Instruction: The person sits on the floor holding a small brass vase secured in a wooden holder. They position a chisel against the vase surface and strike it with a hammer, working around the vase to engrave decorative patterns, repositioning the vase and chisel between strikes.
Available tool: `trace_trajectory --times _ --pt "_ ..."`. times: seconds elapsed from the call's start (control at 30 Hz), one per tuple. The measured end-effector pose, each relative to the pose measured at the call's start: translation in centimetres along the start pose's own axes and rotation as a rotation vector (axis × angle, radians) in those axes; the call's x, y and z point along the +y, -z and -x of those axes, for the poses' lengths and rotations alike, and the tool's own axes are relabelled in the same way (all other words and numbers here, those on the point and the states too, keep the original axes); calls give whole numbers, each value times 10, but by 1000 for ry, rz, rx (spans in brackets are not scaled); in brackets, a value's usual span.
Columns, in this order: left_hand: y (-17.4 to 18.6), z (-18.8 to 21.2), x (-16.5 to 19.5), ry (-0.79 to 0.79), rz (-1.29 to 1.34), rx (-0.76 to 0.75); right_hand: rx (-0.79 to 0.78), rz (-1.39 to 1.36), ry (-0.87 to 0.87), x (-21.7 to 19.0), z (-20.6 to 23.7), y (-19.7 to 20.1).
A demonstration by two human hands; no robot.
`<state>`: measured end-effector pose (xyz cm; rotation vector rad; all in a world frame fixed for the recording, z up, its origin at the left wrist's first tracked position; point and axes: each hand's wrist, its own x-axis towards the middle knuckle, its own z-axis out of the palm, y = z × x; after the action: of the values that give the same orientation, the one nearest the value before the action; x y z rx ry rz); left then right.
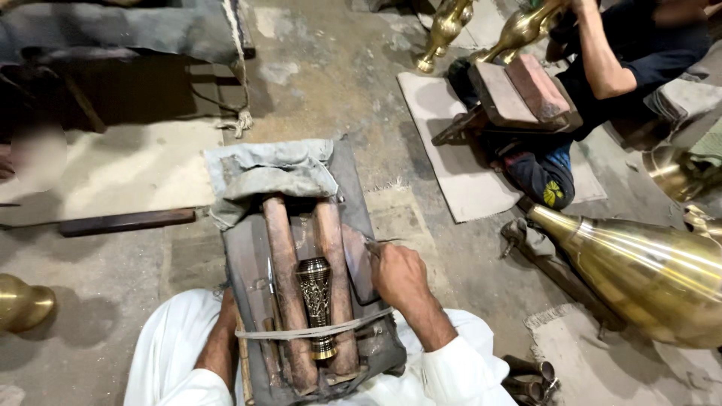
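Note:
A small dark engraved brass vase (317, 304) lies between two wooden rails (286, 286) on a padded work block (248, 263) in my lap, tied down by a white cord (312, 331). My right hand (399, 277) rests just right of the vase, closed on a thin metal tool (374, 246) pointing up and left. My left hand (228, 304) is at the block's left edge, mostly hidden behind it. I wear white clothes.
A large polished brass vessel (647, 274) lies at right. Another person sits at the far right, holding a brass piece (523, 28) over a wooden block (519, 94). A brass pot (24, 302) sits at left, a wooden bar (128, 221) on the floor.

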<state>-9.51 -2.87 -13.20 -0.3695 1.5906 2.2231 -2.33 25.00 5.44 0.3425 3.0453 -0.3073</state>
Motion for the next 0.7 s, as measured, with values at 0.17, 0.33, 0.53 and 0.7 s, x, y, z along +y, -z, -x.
trace_trajectory --times 0.17,0.33,0.53,0.7 --pt "-1 0 8 -42 -142 35 20 -98 23 0 1 3" --pt "-3 4 6 143 138 91 44 -61 69 -1 -3 5" --pt "-2 0 8 -200 -155 -28 33 -44 39 -3 3 5" --pt "-2 3 7 72 182 9 42 5 20 -3 1 0"
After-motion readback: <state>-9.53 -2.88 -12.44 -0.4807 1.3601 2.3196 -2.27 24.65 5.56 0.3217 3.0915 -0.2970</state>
